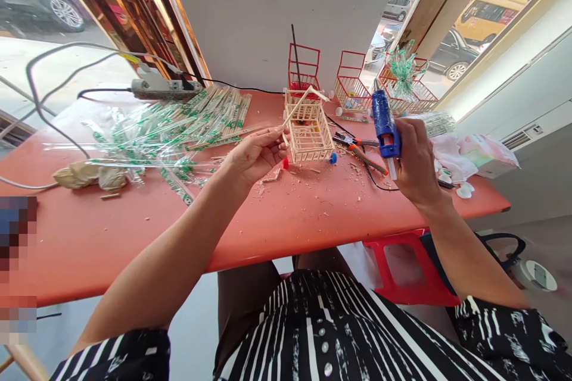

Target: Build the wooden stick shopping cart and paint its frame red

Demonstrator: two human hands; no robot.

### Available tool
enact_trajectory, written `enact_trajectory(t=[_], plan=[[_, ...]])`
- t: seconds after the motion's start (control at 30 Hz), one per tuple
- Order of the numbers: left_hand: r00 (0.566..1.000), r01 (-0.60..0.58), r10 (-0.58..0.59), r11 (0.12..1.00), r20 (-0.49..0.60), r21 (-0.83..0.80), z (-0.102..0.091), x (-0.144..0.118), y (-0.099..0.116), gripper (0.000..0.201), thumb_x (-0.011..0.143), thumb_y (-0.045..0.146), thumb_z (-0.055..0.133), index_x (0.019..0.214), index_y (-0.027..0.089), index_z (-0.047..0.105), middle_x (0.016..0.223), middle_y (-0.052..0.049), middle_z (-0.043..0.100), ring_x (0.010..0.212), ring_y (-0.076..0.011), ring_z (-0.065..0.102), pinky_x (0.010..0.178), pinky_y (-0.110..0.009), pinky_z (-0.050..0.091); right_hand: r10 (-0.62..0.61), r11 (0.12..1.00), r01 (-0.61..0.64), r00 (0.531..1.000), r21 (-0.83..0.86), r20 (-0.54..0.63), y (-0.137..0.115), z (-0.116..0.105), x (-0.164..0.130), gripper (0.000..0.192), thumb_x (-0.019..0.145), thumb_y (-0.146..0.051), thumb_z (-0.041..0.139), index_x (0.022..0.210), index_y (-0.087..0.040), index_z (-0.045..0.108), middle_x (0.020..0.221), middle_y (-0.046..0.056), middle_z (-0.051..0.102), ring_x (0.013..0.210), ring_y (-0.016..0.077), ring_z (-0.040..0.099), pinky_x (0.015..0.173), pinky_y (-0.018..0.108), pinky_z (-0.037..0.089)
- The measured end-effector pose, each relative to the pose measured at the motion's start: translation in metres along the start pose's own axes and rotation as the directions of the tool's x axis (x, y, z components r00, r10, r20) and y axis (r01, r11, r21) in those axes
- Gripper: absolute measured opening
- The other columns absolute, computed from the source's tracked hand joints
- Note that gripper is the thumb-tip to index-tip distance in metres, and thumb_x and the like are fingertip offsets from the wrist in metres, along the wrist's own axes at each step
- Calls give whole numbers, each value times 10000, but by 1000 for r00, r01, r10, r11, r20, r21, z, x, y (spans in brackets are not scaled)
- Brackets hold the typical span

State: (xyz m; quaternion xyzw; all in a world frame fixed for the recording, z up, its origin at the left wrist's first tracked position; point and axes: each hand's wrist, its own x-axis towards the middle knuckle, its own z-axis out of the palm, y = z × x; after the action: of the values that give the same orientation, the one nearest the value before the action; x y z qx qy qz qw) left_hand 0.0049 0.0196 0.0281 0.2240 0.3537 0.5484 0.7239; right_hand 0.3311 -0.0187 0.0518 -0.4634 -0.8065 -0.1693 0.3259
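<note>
My left hand [257, 155] pinches a thin wooden stick [298, 105] that slants up and to the right, over a small cart built of pale sticks [309, 131]. The cart stands on the orange table [290, 214], with a red cap [285, 162] and a blue cap [333, 158] at its base as wheels. My right hand [415, 161] grips a blue glue gun [384, 125], nozzle pointing up and away, a white glue stick poking out of its rear end. The gun is held to the right of the cart, apart from it.
Pliers with orange handles [357, 146] lie right of the cart. A heap of wrapped chopsticks [179, 122] covers the table's left. Red wire baskets [353, 83] stand at the back, a power strip [165, 88] at back left, tissues [469, 155] at right. A red stool [402, 265] sits below.
</note>
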Motion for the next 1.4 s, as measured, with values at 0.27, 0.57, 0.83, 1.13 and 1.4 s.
enact_trajectory(t=[0.27,0.57,0.83,1.13,1.4], plan=[[998,-48,47,999,-41,-17,-3,2,3,221,1007,60,680,799,109,735,671,-17,673,536,-55,597,552,-139,517,171,973,-177,984,-149,-59,21,-2,-12,389,1023,-383,642,1391,-266,598,1361,183,659,1304,369,663,1097,589,616],[989,-150,149,989,-19,-9,-16,5,22,172,960,121,795,820,184,718,724,25,680,578,-49,632,562,-151,542,510,857,-457,817,-238,269,37,22,-23,461,978,-307,688,1413,-159,648,1463,282,619,1377,474,638,1132,654,561],[985,-171,169,982,-32,-86,-8,-10,37,300,1049,33,612,802,181,698,697,4,674,589,-41,521,519,-140,487,517,856,-459,771,-240,371,53,45,-28,547,994,-287,655,1503,-88,625,1453,288,627,1390,450,643,1208,596,524],[976,-217,217,975,-16,-51,-11,-9,40,302,1033,46,638,775,166,741,693,-17,668,587,-41,542,520,-142,484,465,885,-398,742,-242,483,70,44,-29,533,1049,-352,554,1499,-81,643,1430,289,700,1399,438,660,1239,609,500],[958,-281,287,952,-33,117,-16,0,38,172,938,157,822,786,174,743,671,4,664,530,-57,608,528,-151,526,434,900,-417,824,-130,364,67,14,0,476,1027,-369,553,1380,-113,744,1420,267,737,1335,410,712,1190,589,531]])
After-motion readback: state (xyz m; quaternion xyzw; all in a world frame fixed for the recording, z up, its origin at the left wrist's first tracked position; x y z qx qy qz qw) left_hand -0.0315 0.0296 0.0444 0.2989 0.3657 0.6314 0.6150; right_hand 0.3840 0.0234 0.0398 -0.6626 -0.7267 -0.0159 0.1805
